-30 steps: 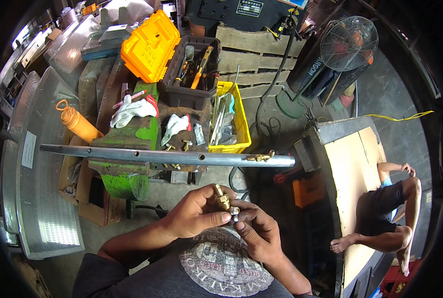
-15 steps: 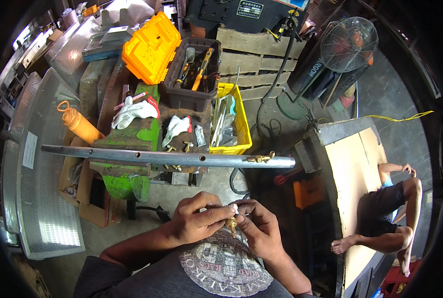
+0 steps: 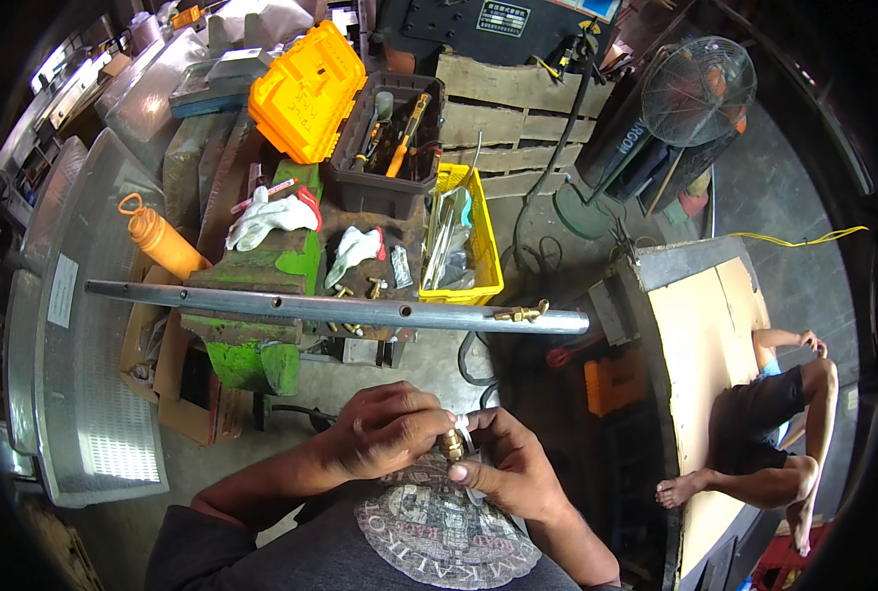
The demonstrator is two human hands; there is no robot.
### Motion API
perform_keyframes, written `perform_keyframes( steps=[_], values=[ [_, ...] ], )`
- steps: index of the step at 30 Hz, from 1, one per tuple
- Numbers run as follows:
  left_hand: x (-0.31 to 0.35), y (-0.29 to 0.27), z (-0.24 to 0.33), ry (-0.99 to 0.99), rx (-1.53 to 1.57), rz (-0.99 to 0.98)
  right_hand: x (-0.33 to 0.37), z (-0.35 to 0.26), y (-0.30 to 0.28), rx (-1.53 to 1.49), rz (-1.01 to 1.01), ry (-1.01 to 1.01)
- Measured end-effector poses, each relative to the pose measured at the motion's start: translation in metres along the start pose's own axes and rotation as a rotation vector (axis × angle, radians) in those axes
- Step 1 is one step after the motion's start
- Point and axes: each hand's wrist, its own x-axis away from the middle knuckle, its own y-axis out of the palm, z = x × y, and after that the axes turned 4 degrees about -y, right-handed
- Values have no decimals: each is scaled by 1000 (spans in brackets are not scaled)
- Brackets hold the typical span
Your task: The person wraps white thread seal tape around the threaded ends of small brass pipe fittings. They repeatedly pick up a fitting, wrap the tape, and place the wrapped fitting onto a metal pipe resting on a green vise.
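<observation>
Close in front of my chest, my left hand (image 3: 390, 433) pinches a small brass fitting (image 3: 452, 446) near its upper end. A thin strip of white tape (image 3: 467, 430) lies at the top of that fitting and loops down beside it. My right hand (image 3: 516, 471) has the tape at its fingers, index finger by the fitting's top and thumb near its lower end. Beyond the hands a long steel pipe (image 3: 350, 309) with holes along it lies across a green vise (image 3: 252, 360). Brass fittings (image 3: 523, 312) rest on the pipe's right end.
White work gloves (image 3: 273, 219), more brass fittings (image 3: 377, 288) and an open toolbox (image 3: 385, 148) sit behind the pipe. A yellow basket (image 3: 488, 246) stands beside them, an orange bottle (image 3: 163, 241) at left. On the right, another person (image 3: 764, 414) lies on a cardboard-covered table (image 3: 700, 325).
The brass fitting has turned slightly between my hands. My right thumb and index finger have spread apart, and more of the white strip shows. The pipe has not visibly moved.
</observation>
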Motion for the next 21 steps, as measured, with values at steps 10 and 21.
perform_keyframes(
  steps=[10,21],
  values=[
    [12,4,5,-807,858,-75,-4,20,1,67,91,-114],
    [21,-5,-1,-1446,1512,-512,-7,-12,-3,811,-16,-286]
  ],
)
